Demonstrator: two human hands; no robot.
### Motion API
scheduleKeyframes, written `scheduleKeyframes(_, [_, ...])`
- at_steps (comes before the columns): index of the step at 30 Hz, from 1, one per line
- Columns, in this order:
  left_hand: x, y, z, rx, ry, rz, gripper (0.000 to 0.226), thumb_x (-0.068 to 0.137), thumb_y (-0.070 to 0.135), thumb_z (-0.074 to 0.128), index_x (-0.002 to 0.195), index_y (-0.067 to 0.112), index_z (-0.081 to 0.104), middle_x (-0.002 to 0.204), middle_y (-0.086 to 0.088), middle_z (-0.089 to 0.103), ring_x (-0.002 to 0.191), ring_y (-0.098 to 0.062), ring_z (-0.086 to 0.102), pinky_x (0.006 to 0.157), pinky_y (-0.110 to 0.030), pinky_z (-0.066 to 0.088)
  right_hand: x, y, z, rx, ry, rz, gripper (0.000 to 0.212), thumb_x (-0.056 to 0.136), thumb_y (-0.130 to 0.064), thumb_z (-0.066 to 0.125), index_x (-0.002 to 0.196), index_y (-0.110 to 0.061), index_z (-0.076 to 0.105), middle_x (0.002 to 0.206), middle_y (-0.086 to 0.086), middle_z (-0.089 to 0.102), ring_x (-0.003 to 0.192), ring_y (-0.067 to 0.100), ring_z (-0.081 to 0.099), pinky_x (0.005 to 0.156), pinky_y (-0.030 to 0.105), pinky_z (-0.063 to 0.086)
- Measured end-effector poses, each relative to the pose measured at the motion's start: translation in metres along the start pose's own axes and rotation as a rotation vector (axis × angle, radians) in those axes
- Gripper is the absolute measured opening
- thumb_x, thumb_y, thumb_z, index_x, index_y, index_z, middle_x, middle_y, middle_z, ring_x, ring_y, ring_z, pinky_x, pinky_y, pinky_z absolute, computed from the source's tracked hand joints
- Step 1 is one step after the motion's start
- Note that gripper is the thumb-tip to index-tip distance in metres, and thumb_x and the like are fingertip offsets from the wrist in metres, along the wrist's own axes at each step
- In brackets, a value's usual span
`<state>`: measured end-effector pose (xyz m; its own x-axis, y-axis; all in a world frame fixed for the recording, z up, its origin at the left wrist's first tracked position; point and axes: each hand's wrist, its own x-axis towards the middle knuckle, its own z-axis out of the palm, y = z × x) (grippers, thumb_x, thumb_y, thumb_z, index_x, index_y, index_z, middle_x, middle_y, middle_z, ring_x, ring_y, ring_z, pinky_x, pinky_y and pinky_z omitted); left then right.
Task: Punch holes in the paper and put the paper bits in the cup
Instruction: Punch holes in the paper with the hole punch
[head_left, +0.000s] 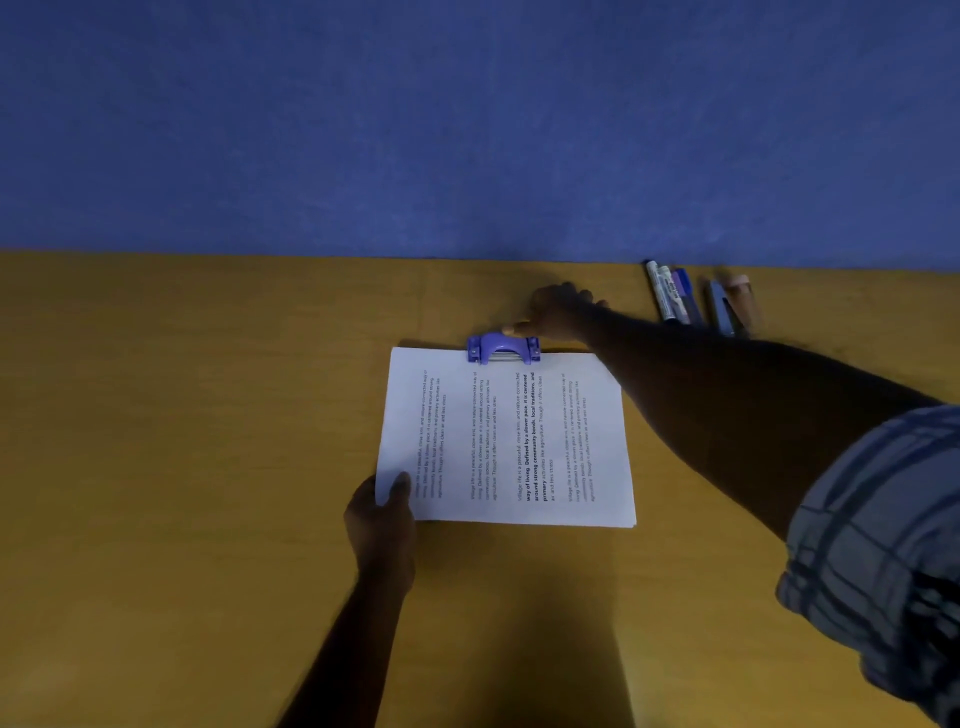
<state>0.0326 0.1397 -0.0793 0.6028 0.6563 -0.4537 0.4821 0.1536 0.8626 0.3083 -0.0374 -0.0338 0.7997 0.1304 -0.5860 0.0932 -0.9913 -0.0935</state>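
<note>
A white printed sheet of paper (506, 441) lies flat on the yellow-brown table (182, 415). A purple hole punch (503, 349) sits over the middle of the paper's far edge. My right hand (558, 310) rests at the back of the punch, with the thumb touching its top; the arm reaches across the paper's right side. My left hand (382, 512) pinches the paper's near left corner, thumb on top. No cup is in view.
Several markers and pens (675, 296) lie at the table's far right, against the blue wall (467, 130). A stapler-like blue tool (723, 309) lies beside them. A checked sleeve (878, 545) fills the right edge.
</note>
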Motion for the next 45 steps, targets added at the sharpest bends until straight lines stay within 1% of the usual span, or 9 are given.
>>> scheduleKeyframes(5, [0.0, 0.003, 0.002, 0.02, 0.004, -0.012, 0.008, 0.094, 0.011, 0.063, 0.098, 0.017, 0.063, 0.089, 0.007, 0.065, 0.084, -0.012, 0.061, 0.073, -0.029, 0.05, -0.006, 0.004, -0.002, 0.077, 0.009, -0.058, 0.091, 0.074, -0.078, 0.054, 0.136, -0.011, 0.049, 0.148, 0.018, 0.042, 0.136, 0.042, 0.036, 0.112, 0.058, 0.029])
scheduleKeyframes(8, [-0.001, 0.004, 0.002, 0.024, 0.007, -0.009, 0.009, 0.093, 0.01, 0.063, 0.099, 0.016, 0.063, 0.089, 0.006, 0.064, 0.083, -0.012, 0.061, 0.077, -0.032, 0.05, -0.012, 0.011, -0.008, 0.223, 0.025, -0.165, 0.072, 0.075, -0.065, 0.067, 0.123, -0.012, 0.061, 0.131, 0.01, 0.059, 0.12, 0.029, 0.054, 0.102, 0.045, 0.045])
scheduleKeyframes(13, [0.0, 0.004, 0.002, 0.049, 0.01, -0.004, 0.008, 0.093, 0.01, 0.063, 0.1, 0.015, 0.064, 0.091, 0.0, 0.065, 0.082, -0.015, 0.061, 0.075, -0.03, 0.049, -0.025, 0.008, -0.006, 0.469, 0.151, -0.216, 0.047, 0.08, -0.05, 0.07, 0.115, -0.019, 0.066, 0.118, -0.001, 0.066, 0.109, 0.018, 0.06, 0.093, 0.032, 0.049])
scheduleKeyframes(16, [-0.001, 0.005, 0.002, 0.063, 0.003, -0.005, 0.013, 0.094, 0.01, 0.063, 0.106, 0.008, 0.066, 0.098, -0.007, 0.065, 0.09, -0.024, 0.061, 0.082, -0.035, 0.051, -0.033, 0.01, 0.001, 0.515, 0.208, -0.219, 0.036, 0.088, -0.04, 0.062, 0.115, -0.017, 0.067, 0.12, 0.001, 0.066, 0.11, 0.019, 0.06, 0.095, 0.036, 0.049])
scheduleKeyframes(21, [-0.006, 0.007, -0.002, 0.04, -0.022, -0.025, 0.013, 0.094, 0.008, 0.062, 0.107, 0.008, 0.065, 0.104, -0.008, 0.066, 0.096, -0.025, 0.062, 0.082, -0.037, 0.052, -0.051, 0.031, 0.027, 0.245, 0.123, -0.147, 0.031, 0.098, -0.017, 0.04, 0.118, -0.016, 0.064, 0.127, 0.007, 0.059, 0.118, 0.03, 0.053, 0.101, 0.051, 0.041])
scheduleKeyframes(25, [-0.013, 0.006, -0.007, 0.022, -0.03, -0.058, 0.019, 0.094, 0.007, 0.061, 0.113, 0.004, 0.065, 0.107, -0.011, 0.067, 0.101, -0.029, 0.063, 0.089, -0.043, 0.054, -0.064, 0.041, 0.043, 0.209, 0.178, -0.157, 0.025, 0.097, -0.02, 0.043, 0.107, -0.02, 0.067, 0.117, 0.004, 0.064, 0.114, 0.027, 0.054, 0.101, 0.052, 0.036])
scheduleKeyframes(33, [-0.028, -0.003, -0.02, 0.023, -0.063, -0.075, 0.019, 0.094, 0.006, 0.061, 0.113, 0.003, 0.064, 0.111, -0.015, 0.067, 0.106, -0.034, 0.063, 0.094, -0.051, 0.054, -0.079, 0.05, 0.062, 0.218, 0.152, -0.189, 0.025, 0.09, -0.037, 0.061, 0.11, -0.022, 0.063, 0.12, 0.002, 0.062, 0.115, 0.026, 0.053, 0.098, 0.047, 0.036])
scheduleKeyframes(41, [-0.036, -0.008, -0.031, -0.027, -0.109, -0.058, 0.037, 0.095, 0.004, 0.059, 0.131, -0.001, 0.056, 0.128, -0.018, 0.062, 0.118, -0.034, 0.059, 0.103, -0.053, 0.048, -0.089, 0.049, 0.069, 0.297, 0.126, -0.235, 0.025, 0.087, -0.04, 0.064, 0.108, -0.027, 0.067, 0.121, 0.0, 0.063, 0.115, 0.025, 0.054, 0.1, 0.049, 0.039])
scheduleKeyframes(45, [-0.038, -0.009, -0.039, -0.031, -0.155, -0.034, 0.036, 0.094, 0.004, 0.059, 0.131, 0.001, 0.057, 0.127, -0.016, 0.064, 0.117, -0.032, 0.06, 0.102, -0.05, 0.049, -0.098, 0.044, 0.068, 0.378, 0.042, -0.357, 0.025, 0.092, -0.032, 0.062, 0.11, -0.015, 0.069, 0.112, 0.004, 0.069, 0.1, 0.018, 0.063, 0.078, 0.025, 0.047])
